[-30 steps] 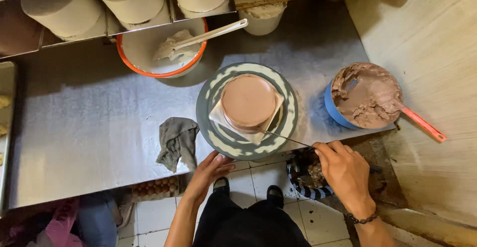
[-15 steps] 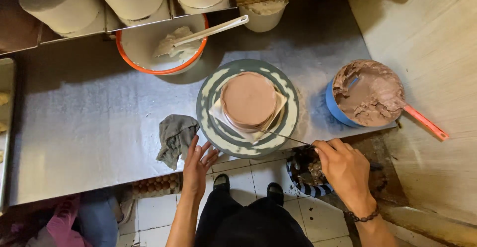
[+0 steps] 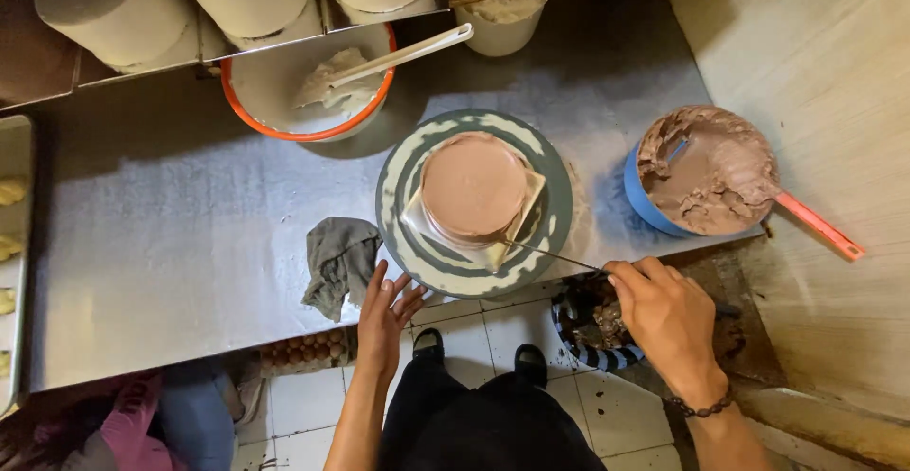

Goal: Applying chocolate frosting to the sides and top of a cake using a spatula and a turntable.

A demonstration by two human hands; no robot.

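On the steel worktable [image 3: 171, 244], head view: a round cake [image 3: 472, 187] coated in pale brown chocolate cream sits on a square board at the middle of a grey-and-white turntable [image 3: 417, 163], near the table's front edge. Right hand [image 3: 668, 315] is closed around the handle of a thin palette knife [image 3: 550, 255]; the blade tip reaches the cake's lower right side at the base. Left hand [image 3: 384, 315] is open, fingers spread, fingertips at the table's front edge just beside the turntable's rim; actual contact with the rim cannot be told. A crumpled grey cloth [image 3: 339, 261] lies just left of the turntable. Right of the turntable, a blue bowl [image 3: 640, 201] holds chocolate cream with an orange-handled spatula [image 3: 820, 229] resting in it. Behind, an orange-rimmed bowl [image 3: 308, 87] holds white cream and a white spatula [image 3: 403, 54]. Below the table's edge, beside the right hand, a striped bowl [image 3: 578, 338] holds dark scraps.
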